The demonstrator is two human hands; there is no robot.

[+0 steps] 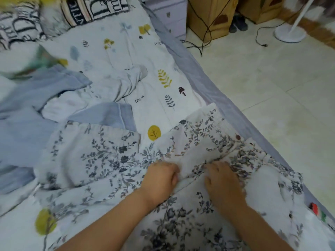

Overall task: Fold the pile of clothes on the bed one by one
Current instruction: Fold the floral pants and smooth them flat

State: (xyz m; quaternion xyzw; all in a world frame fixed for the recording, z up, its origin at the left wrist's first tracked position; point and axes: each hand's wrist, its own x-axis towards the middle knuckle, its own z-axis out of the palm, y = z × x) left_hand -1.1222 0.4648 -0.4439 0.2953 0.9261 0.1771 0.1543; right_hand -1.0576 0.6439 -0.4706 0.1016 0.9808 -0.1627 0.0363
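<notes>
A white garment with a grey-blue flower print (pixel 112 156) lies spread over the near part of the bed. My left hand (pixel 161 176) grips a bunch of its cloth with curled fingers near the middle. Just to the right, my right hand (pixel 223 182) has its fingers tucked down into the same floral cloth and pinches a fold. A light blue garment (pixel 36 98) lies crumpled at the left, partly under the floral one. A pale grey-white piece (pixel 128 82) lies twisted further back on the bed.
The bed has a white sheet with leaf and mushroom prints (pixel 163 98) and a grey edge (pixel 204 84) running diagonally to the right. Pillows with black lettering (pixel 94 8) lie at the head. Beyond the edge is tiled floor (pixel 272 78) with cables, wooden furniture and a white fan base (pixel 290 33).
</notes>
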